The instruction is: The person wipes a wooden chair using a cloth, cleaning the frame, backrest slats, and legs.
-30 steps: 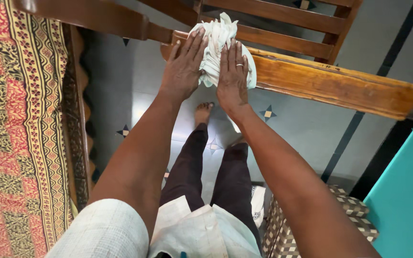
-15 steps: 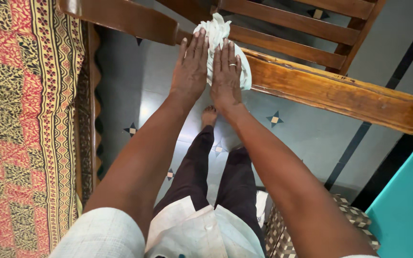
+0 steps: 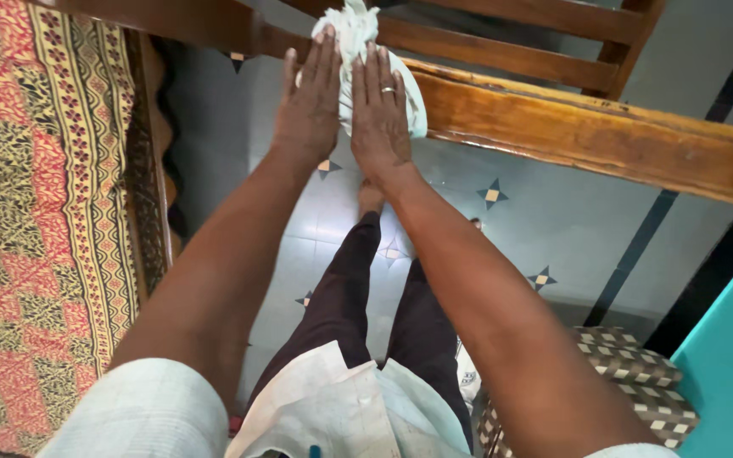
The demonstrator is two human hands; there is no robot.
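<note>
Since approx 1 s ago both hands and the cloth have slid left along the wooden rail, and the rail now sits higher in view.

Far left: a patterned bedspread (image 3: 19, 212) in red, yellow and green, w/ a carved wooden bed edge (image 3: 150, 170) just beside it. Then the tiled floor (image 3: 553, 229), grey w/ small diamond insets, and the person's dark trousers and bare foot below the arms.

Left hand (image 3: 309, 106): flat, fingers spread and straight, palm pressed down; fingertips rest on the left part of the cloth, heel of the hand over the rail's near edge. Nothing gripped, just pressing.

White cloth (image 3: 358, 34): bunched up on top of the wooden rail (image 3: 570, 127), near its left end, under both hands, a tuft sticking up past the fingertips.

Right hand (image 3: 379, 110): also flat and open, ring on one finger, touching the left hand's side, pressing the cloth's right part.

Far right: a checked cushion (image 3: 629, 373) and a teal surface (image 3: 731, 356) at the corner.

Step in hand looks like wiping the rail w/ the cloth. Next stroke would prob. need steady downward pressure from both palms so the cloth doesn't slip off the rail's edge.
</note>
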